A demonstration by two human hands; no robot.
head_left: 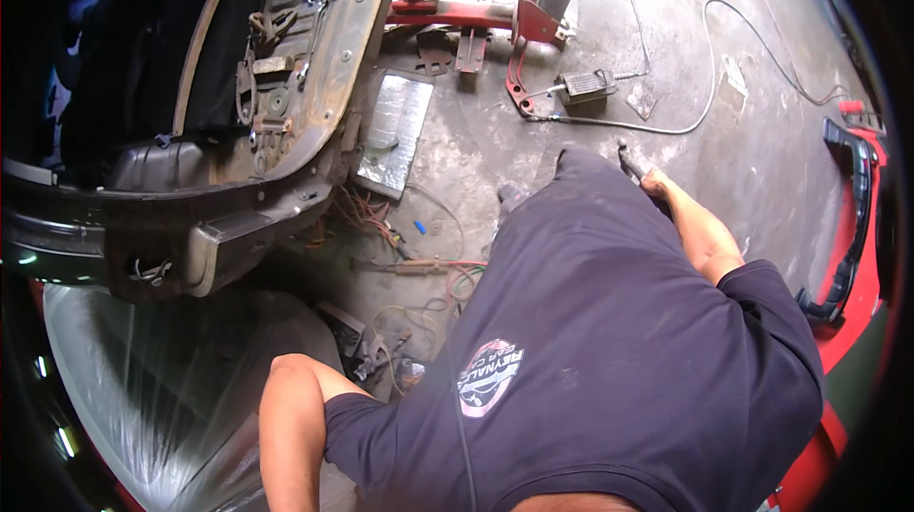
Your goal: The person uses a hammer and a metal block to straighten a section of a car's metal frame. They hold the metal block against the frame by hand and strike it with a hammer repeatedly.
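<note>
Your right hand (655,183) is closed around a dark tool (628,163), right of upper centre; your left hand is out of frame, state undetermined. Judged stiff, probably weighty; hold its lower end.

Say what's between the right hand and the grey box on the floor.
Head view: the dark tool in the hand, then a grey hose across the floor.

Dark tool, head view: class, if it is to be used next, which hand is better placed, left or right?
Right, I'd judge: the right hand grips the dark tool. The left forearm runs out at the lower edge, so the left hand is out of view.
</note>
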